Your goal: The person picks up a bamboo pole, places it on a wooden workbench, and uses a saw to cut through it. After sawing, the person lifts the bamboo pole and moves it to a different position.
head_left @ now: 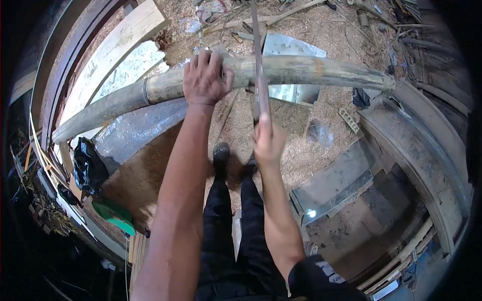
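A thick bamboo pole lies crosswise in front of me, bending down at its left end. My left hand rests on top of it, left of the middle, with its fingers curled over the far side. Right of that, a long narrow blade crosses the pole and points away from me. My right hand is wrapped round the near end of this tool, close to the pole's near side. The handle is mostly hidden by the fingers, and the hand is slightly blurred.
Shavings cover the ground. Pale planks stand at the upper left, a black plastic bag and green round object at the left. Curved metal beams and a grey panel lie at the right. My boots are below the pole.
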{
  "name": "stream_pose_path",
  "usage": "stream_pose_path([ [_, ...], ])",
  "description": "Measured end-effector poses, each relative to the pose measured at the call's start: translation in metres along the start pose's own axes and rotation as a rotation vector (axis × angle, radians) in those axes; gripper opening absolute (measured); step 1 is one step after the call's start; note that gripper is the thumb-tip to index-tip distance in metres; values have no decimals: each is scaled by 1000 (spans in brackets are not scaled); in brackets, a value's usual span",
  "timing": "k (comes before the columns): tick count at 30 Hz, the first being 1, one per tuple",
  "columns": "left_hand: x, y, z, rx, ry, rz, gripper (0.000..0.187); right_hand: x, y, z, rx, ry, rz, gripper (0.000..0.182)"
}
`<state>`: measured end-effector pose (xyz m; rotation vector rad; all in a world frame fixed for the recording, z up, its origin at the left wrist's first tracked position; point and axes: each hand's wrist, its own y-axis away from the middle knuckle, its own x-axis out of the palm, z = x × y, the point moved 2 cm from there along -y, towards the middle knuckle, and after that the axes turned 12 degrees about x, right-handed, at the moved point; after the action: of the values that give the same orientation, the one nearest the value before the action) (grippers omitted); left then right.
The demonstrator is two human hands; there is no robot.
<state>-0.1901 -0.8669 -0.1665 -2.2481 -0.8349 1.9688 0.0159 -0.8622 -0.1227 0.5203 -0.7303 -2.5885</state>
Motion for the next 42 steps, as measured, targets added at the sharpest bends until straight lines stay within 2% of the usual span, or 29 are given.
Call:
stream_pose_path([
  [3, -5, -6, -2, 7, 6, -12, 23, -4, 24, -26, -20, 97, -29, 56],
  [5, -5, -4, -2, -3, 9, 9, 25, -17, 73, -77, 90, -83, -49, 56],
  [8, -3, -4, 0, 9, 41, -12, 25, -30, 100, -90, 136, -143, 2, 56],
  [9, -1, -2, 0, -7, 2, 37, 25, -28, 82, -62, 47, 74, -44, 56],
  [11, -3, 0, -2, -9, 3, 39, 25, -13, 21, -13, -60, 107, -30, 55],
  [13, -3, -2, -3, 0, -6, 17, 25, -5, -28, 65, -89, -26, -35, 53],
  [15, -1, -2, -1, -12, -5, 25, 25, -14, -45, 112, -120, -404, 90, 55],
  [16, -4, -2, 0, -14, -8, 26, 25, -25, -47, 136, -198, -464, 168, 54],
  [17, -5, -3, 0, -23, -5, 42, 24, -38, -49, 155, -279, -517, 249, 53],
  [20, -5, -5, -2, -43, -2, 64, 24, -65, -50, 172, -262, -396, 359, 49],
  [22, -5, -5, -2, -44, -13, 80, 24, -64, -52, 161, -306, -325, 352, 43],
  [24, -6, -6, -2, -48, -3, 76, 26, -52, -44, 150, -326, -44, 194, 38],
  [26, -6, -5, -4, -45, -6, 81, 27, -48, -41, 119, -310, 9, 250, 36],
  [28, -7, -8, -2, -37, -18, 84, 28, -44, -30, 78, -343, 77, 144, 32],
  [30, -7, -8, -3, -38, -21, 76, 30, -41, -6, 39, -178, -10, 119, 32],
  [32, -7, -7, -3, -47, -15, 96, 32, -35, 26, 30, -45, -38, 21, 33],
  [35, -7, -8, -2, -58, -24, 132, 33, -37, 60, 16, -49, 33, 49, 31],
  [37, -6, -10, -1, -55, -23, 137, 33, -34, 79, 19, 70, -12, 32, 30],
  [42, -10, -11, -3, -47, -14, 141, 31, -33, 102, 24, 65, 40, -3, 30],
])
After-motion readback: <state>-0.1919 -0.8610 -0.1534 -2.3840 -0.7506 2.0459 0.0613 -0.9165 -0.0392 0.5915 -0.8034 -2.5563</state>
